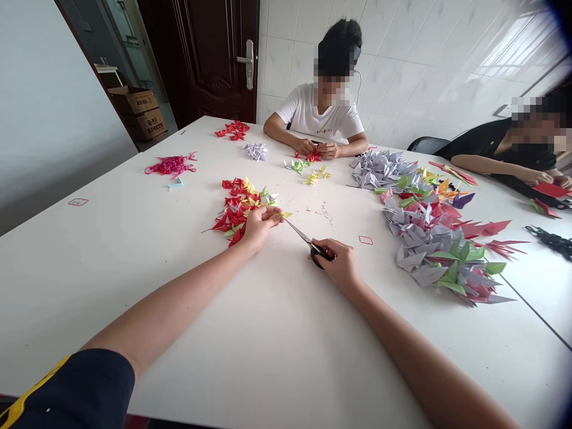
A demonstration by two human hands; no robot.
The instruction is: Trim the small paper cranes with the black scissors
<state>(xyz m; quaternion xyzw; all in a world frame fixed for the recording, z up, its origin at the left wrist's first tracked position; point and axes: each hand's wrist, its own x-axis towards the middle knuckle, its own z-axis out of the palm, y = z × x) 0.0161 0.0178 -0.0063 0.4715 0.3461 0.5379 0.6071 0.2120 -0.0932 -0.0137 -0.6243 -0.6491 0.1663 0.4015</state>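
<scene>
Nearest is the dark navy sleeve with a yellow stripe (67, 387), and out from it the left hand (261, 225) pinches a small yellow folded paper piece (285, 214) right beside a pile of red, yellow and green folded paper bits (236, 208) on the white table (268, 339). The right hand (343, 263) is gripping black-handled scissors (307, 241), blades aimed at that yellow piece. Further out: a big heap of grey, green and red folded paper (435, 244) on the right, plus two brown cardboard boxes (140, 112) by the door, can't see inside them.
</scene>
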